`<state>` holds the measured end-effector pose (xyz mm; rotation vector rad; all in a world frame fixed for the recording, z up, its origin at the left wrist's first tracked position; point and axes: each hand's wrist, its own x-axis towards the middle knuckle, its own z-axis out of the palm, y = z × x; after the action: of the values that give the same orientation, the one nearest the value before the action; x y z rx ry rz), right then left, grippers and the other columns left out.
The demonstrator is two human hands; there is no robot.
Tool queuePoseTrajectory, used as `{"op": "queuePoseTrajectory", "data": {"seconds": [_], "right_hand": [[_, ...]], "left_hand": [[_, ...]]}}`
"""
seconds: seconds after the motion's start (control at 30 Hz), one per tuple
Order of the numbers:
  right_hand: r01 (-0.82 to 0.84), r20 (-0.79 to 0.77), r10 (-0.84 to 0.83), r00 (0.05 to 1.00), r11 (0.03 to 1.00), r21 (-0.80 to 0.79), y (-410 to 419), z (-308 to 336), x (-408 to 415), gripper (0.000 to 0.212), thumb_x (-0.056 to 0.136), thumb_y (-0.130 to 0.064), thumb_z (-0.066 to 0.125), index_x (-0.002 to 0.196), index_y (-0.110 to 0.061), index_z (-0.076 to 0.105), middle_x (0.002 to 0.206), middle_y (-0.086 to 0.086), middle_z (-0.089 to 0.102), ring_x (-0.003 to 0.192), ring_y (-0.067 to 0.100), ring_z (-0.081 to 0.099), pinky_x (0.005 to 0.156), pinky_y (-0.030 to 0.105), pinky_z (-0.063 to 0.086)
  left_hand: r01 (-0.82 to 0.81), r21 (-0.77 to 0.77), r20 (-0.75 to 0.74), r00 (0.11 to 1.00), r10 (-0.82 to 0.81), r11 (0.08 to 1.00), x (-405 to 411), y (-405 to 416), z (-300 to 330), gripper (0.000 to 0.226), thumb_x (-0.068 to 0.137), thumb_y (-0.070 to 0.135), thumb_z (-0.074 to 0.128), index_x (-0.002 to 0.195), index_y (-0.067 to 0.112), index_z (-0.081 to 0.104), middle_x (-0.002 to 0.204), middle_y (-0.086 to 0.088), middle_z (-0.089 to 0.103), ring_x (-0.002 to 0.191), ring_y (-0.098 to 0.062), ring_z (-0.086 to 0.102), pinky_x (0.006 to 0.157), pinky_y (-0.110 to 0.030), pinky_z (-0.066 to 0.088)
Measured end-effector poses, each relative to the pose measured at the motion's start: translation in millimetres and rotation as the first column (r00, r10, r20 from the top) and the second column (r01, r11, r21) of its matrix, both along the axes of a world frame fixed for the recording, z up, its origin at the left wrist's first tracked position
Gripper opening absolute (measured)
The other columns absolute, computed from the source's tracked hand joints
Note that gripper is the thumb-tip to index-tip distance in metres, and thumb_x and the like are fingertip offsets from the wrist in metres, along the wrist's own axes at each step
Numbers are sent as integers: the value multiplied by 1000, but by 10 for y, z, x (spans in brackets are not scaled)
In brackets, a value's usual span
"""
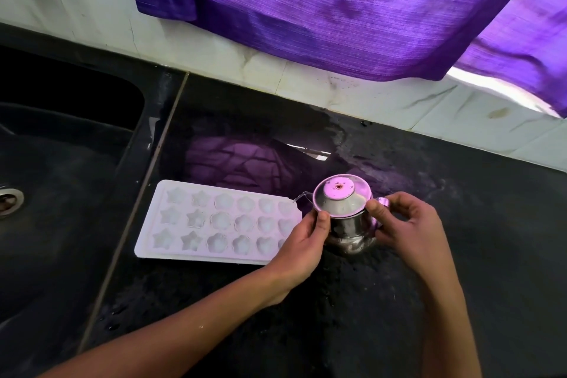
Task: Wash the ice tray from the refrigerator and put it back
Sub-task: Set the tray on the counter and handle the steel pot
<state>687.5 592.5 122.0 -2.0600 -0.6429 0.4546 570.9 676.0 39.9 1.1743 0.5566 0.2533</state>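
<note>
A small steel pot [349, 224] with a lid [339, 193] is held between both hands on the dark worktop [460, 255]. The left hand [302, 239] is curled against the pot's left side, its thumb laid up along the wall just under the lid's rim, so the pot is gripped from that side. The right hand [408, 224] is bent round the pot's right side, where a handle is partly hidden behind it; its thumb tip is pressed to the lid's edge and its other fingers are curled above the handle. Whether the lid is fully seated cannot be told. A thin spout is seen at the pot's left, pointing toward the ice tray.

The ice tray [214, 221] is laid flat on the worktop just left of the pot, its right end partly covered by the left hand. 3 rows of star and flower shaped cells are seen facing up. A dark sink [61, 163] with a metal drain is set into the worktop well to the left of the tray. A purple cloth [337, 9] is hung against the tiled wall behind.
</note>
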Motion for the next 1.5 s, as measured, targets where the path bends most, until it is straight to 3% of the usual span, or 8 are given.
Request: {"op": "queuePoseTrajectory", "data": {"seconds": [0.2,0.33,0.5,0.73,0.83,0.93,1.1,1.5], "right_hand": [[15,-47,-13,999,999,48,4,-7,-22,20,77,-23,70,76,-5,63,68,6,64,64,20,63,70,46,59],[21,-69,-16,997,998,66,-8,-19,-28,27,67,-33,68,75,-7,63,66,2,64,61,12,62,63,35,59],[14,-92,-5,996,995,104,-45,-35,-34,15,79,-18,68,78,-4,62,72,8,63,58,5,61,54,19,54],[-18,-58,20,998,999,26,-107,-59,-60,16,77,-17,71,74,-5,62,66,6,61,59,10,57,55,24,53],[-16,-36,16,999,1000,-19,-133,-87,-66,15,78,-17,72,73,-6,64,63,5,63,61,16,58,60,36,53],[-19,-26,18,1000,999,-41,-148,-87,-82,14,78,-18,73,73,-8,64,65,7,64,61,18,58,59,36,52],[-24,14,25,1000,996,-87,-173,-79,-75,16,77,-25,74,68,-16,64,64,8,66,60,23,59,67,50,55],[-19,29,22,999,996,-84,-201,-1,-107,15,74,-28,74,69,-17,65,64,4,67,65,26,63,71,54,55]], "left_hand": [[-23,30,24,999,22,999,-7,11,-20,63,83,63,34,138,33,43,135,21,51,127,4,42,112,-27,31],[-42,38,35,999,41,998,-4,-12,-23,64,83,62,34,140,35,39,137,22,49,127,6,41,109,-22,31],[-72,39,51,996,70,997,-19,-55,-21,64,83,61,36,140,33,40,135,23,50,125,8,42,106,-17,33],[-84,39,45,996,82,996,-95,-238,-62,62,84,58,31,141,35,37,137,26,45,121,18,37,91,4,28],[-85,30,35,996,84,996,-110,-291,-96,62,83,58,30,140,35,37,137,25,44,124,15,36,93,1,27],[-80,22,24,997,79,997,-118,-317,-111,53,84,58,29,133,40,39,137,24,45,124,15,37,96,-3,28],[-67,-8,6,998,67,998,-119,-333,-105,37,83,59,29,117,51,41,129,31,47,124,9,40,110,-28,34],[-42,8,-3,999,42,999,-119,-361,-90,28,84,64,28,109,58,41,119,37,47,121,6,43,109,-35,36]]}}
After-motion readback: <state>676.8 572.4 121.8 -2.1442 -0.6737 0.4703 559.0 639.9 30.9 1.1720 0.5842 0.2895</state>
